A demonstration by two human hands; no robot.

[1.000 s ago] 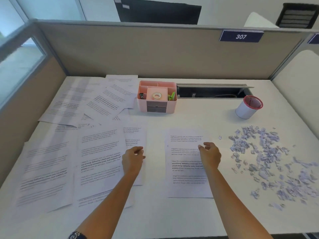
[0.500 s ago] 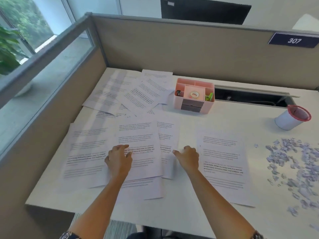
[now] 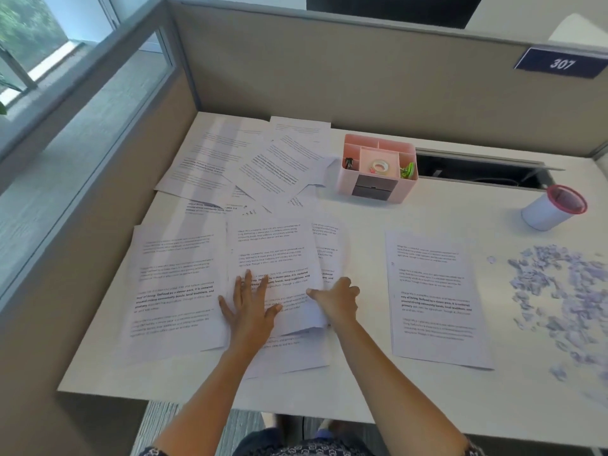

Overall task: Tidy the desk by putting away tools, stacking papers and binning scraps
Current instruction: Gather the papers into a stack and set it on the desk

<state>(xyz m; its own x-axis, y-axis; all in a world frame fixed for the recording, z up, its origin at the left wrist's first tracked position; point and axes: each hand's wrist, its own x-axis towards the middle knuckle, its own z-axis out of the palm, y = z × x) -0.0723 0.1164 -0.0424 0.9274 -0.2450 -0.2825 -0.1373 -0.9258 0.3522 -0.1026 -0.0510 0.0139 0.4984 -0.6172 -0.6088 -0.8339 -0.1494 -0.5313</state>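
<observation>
Tools (image 3: 380, 166) sit in the pink organiser (image 3: 378, 192). Before it, papers (image 3: 171, 284) lie unstacked: left hand (image 3: 250, 307) presses flat, fingers spread; right hand (image 3: 340, 302) pinches one sheet (image 3: 273, 255) by its edge. Scraps (image 3: 552, 291) right of it await binning.

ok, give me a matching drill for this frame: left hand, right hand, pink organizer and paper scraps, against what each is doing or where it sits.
Things
1. left hand
2. right hand
3. pink organizer
4. paper scraps

States
A. holds a roll of tape
B. scattered over the right side of the desk
C. lies flat, fingers spread, on the top sheet of the middle pile
D. grips that top sheet's raised right edge

Pairs: 1-C, 2-D, 3-A, 4-B
</observation>
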